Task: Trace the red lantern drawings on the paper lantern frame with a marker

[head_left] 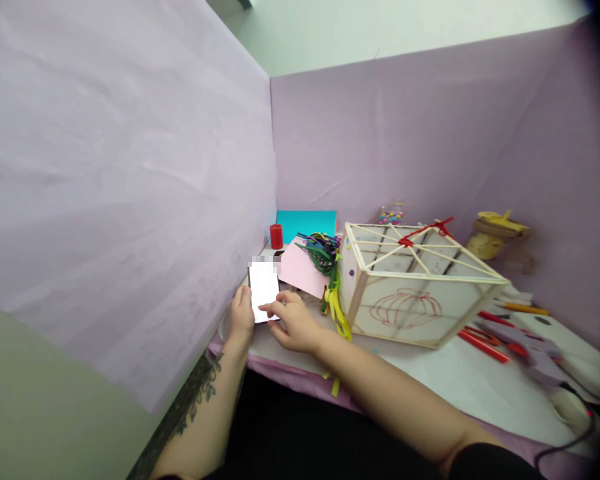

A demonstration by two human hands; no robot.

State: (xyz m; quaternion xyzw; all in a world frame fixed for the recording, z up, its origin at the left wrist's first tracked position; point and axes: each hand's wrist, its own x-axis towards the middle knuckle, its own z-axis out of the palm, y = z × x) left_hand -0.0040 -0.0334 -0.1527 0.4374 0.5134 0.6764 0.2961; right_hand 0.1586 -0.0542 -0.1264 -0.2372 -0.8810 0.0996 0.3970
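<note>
A smartphone with a bright white screen stands tilted toward me over the table's left end. Along its left edge my left hand grips it, its fingers partly hidden. My right hand is over the lower right of the screen with the index finger stretched onto it. Nothing is held in that hand, and its fingers are apart. Just beyond the phone lie a sheet of pink paper and a tangle of dark green and blue strips.
Right of my hands stands a square stick-framed lantern with a red drawing. Yellow strips hang beside it. A red candle-like cylinder and turquoise sheet are behind. A glue gun and red sticks lie right. Lilac partitions surround the table.
</note>
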